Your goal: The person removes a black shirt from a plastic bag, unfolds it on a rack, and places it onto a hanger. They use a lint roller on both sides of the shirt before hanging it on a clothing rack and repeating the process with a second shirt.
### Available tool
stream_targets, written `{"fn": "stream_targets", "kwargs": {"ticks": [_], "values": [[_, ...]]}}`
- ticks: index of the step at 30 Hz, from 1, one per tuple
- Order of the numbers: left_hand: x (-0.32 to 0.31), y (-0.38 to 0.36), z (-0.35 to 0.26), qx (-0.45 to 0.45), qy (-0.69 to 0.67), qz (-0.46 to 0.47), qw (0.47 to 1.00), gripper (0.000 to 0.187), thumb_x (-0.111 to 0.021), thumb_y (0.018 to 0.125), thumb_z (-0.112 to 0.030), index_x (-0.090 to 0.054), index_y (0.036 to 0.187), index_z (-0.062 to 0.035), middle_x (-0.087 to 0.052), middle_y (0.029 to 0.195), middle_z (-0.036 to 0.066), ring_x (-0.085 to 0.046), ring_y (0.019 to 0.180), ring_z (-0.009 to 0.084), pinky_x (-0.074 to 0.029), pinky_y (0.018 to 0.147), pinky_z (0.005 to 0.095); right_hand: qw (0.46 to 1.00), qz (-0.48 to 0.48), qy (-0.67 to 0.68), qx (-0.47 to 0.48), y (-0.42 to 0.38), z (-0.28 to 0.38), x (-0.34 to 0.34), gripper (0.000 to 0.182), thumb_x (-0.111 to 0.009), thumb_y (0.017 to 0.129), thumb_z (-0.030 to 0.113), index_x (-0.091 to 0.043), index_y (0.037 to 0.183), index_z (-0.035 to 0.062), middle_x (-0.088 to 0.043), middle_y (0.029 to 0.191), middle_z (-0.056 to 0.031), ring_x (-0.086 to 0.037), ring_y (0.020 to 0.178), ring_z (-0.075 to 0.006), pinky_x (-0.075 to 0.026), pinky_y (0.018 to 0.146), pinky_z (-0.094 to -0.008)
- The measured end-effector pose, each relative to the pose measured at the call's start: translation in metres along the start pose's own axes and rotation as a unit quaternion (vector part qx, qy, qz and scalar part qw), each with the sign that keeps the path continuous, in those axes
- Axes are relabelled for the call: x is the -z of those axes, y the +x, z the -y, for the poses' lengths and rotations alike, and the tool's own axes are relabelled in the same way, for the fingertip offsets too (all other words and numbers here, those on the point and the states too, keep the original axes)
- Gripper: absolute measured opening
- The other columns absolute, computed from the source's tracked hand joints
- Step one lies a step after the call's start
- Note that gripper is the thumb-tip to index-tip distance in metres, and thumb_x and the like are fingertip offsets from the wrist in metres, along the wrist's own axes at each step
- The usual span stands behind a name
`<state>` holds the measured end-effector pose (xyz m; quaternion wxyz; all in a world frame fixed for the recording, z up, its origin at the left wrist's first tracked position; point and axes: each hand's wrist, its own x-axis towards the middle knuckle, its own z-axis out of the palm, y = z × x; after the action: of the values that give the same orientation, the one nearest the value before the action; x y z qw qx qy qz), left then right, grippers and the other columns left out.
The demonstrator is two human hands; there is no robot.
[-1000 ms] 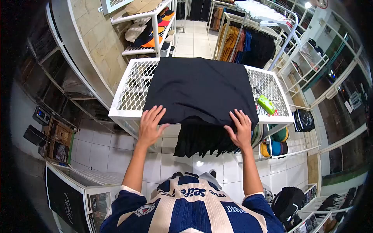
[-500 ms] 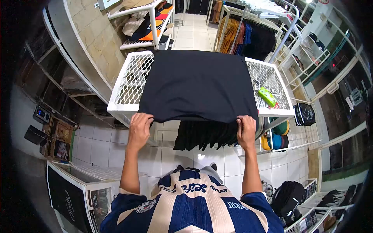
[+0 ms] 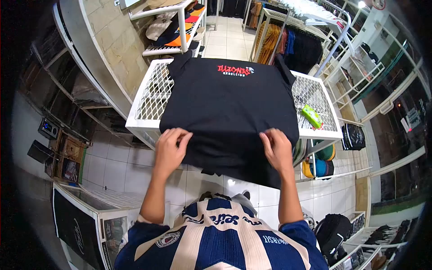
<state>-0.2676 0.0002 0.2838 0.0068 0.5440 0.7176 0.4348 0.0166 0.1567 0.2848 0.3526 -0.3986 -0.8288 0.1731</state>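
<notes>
A black T-shirt (image 3: 229,103) with a red and white chest print lies spread over the white mesh-top table (image 3: 317,133), its collar side far from me. Its lower part hangs over the near edge. My left hand (image 3: 172,146) is at the left side of the hanging part, fingers bent and thumb apart. Opposite it, my right hand (image 3: 276,147) is at the right side in a similar pose. Neither hand visibly pinches the fabric; whether the fingertips press on it is hard to see.
A bright green packet (image 3: 311,116) lies on the table's right mesh. Caps fill a white shelf (image 3: 183,31) at the back left. Hanging clothes (image 3: 270,40) stand behind on a rack. Beneath the table's right end are more caps (image 3: 321,167). A glass case (image 3: 112,229) stands lower left.
The T-shirt now shows its printed chest and sleeves, and its lower part hangs further toward me. My hands have moved inward and let go of the hem.
</notes>
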Motion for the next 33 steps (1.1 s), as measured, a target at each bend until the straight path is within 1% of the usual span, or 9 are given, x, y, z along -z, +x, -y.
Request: {"fn": "stream_targets", "kwargs": {"ticks": [5,9,16,19,22,26,29,30,33], "values": [[-0.065,0.025,0.024,-0.025,0.201,-0.045,0.978,0.022,-0.074,0.090,-0.028,-0.070,0.088,-0.0069,-0.066,0.087,0.007,-0.063,0.082,0.0266,-0.047,0.076,0.0413,0.987,-0.025,-0.146,0.060,0.047,-0.016,-0.071,0.025,-0.071,0.091,0.024,-0.064,0.082,0.0026,-0.063,0.078,-0.0145,-0.062,0.077,-0.0350,-0.050,0.072,-0.0460],[-0.071,0.028,0.028,-0.034,0.203,-0.093,0.974,0.026,-0.075,0.089,-0.032,-0.070,0.094,-0.0076,-0.066,0.096,0.006,-0.062,0.092,0.0268,-0.046,0.081,0.0421,0.984,-0.063,-0.152,0.065,0.050,-0.015,-0.085,0.027,-0.074,0.089,0.026,-0.064,0.084,0.0018,-0.063,0.086,-0.0147,-0.062,0.085,-0.0348,-0.050,0.079,-0.0452],[-0.056,0.037,0.035,-0.016,0.147,-0.006,0.989,0.045,-0.072,0.091,-0.037,-0.069,0.125,-0.0068,-0.062,0.124,0.014,-0.055,0.120,0.0325,-0.042,0.104,0.0451,0.988,-0.039,-0.148,0.027,0.054,-0.017,-0.081,0.035,-0.077,0.086,0.028,-0.069,0.104,-0.0003,-0.063,0.100,-0.0167,-0.061,0.096,-0.0337,-0.050,0.086,-0.0442],[-0.060,0.039,0.048,-0.014,0.165,0.027,0.986,0.054,-0.070,0.091,-0.041,-0.065,0.134,-0.0081,-0.056,0.139,0.018,-0.049,0.131,0.0348,-0.037,0.111,0.0461,0.984,0.002,-0.177,-0.026,0.061,-0.026,-0.075,0.064,-0.077,0.083,0.049,-0.066,0.123,0.0005,-0.064,0.118,-0.0185,-0.059,0.113,-0.0351,-0.048,0.096,-0.0443],[-0.056,0.048,0.052,-0.025,0.189,0.051,0.980,0.063,-0.070,0.090,-0.047,-0.061,0.139,-0.0093,-0.049,0.149,0.021,-0.043,0.138,0.0359,-0.032,0.115,0.0461,0.960,0.057,-0.255,-0.102,0.067,-0.033,-0.063,0.118,-0.060,0.065,0.093,-0.057,0.141,0.0026,-0.049,0.149,-0.0202,-0.044,0.138,-0.0358,-0.035,0.112,-0.0522],[-0.055,0.071,0.047,-0.009,0.202,0.053,0.978,0.064,-0.072,0.085,-0.055,-0.067,0.129,-0.0083,-0.059,0.134,0.017,-0.051,0.127,0.0338,-0.038,0.108,0.0450,0.957,0.060,-0.262,-0.106,0.076,-0.039,-0.064,0.120,-0.060,0.063,0.093,-0.056,0.142,0.0024,-0.050,0.148,-0.0199,-0.046,0.135,-0.0355,-0.036,0.109,-0.0543],[-0.070,0.094,0.060,-0.010,0.220,-0.013,0.975,0.045,-0.076,0.085,-0.049,-0.068,0.095,-0.0056,-0.062,0.101,0.011,-0.057,0.102,0.0314,-0.045,0.092,0.0447,0.958,0.040,-0.267,-0.097,0.098,-0.045,-0.062,0.086,-0.062,0.080,0.078,-0.068,0.119,0.0012,-0.064,0.117,-0.0184,-0.058,0.112,-0.0350,-0.045,0.094,-0.0461],[-0.075,0.100,0.060,0.003,0.221,-0.021,0.975,0.043,-0.075,0.086,-0.046,-0.067,0.096,-0.0058,-0.061,0.101,0.011,-0.057,0.101,0.0309,-0.044,0.091,0.0453,0.961,-0.020,-0.269,-0.060,0.101,-0.052,-0.066,0.062,-0.065,0.087,0.061,-0.070,0.105,0.0013,-0.065,0.105,-0.0172,-0.059,0.103,-0.0338,-0.047,0.088,-0.0438],[-0.083,0.099,0.063,0.013,0.219,-0.029,0.975,0.040,-0.073,0.088,-0.042,-0.066,0.100,-0.0053,-0.060,0.102,0.011,-0.056,0.102,0.0311,-0.043,0.092,0.0464,0.960,-0.093,-0.261,-0.048,0.102,-0.067,-0.078,0.050,-0.070,0.087,0.049,-0.069,0.102,0.0018,-0.064,0.102,-0.0170,-0.059,0.100,-0.0332,-0.047,0.087,-0.0434]]}}
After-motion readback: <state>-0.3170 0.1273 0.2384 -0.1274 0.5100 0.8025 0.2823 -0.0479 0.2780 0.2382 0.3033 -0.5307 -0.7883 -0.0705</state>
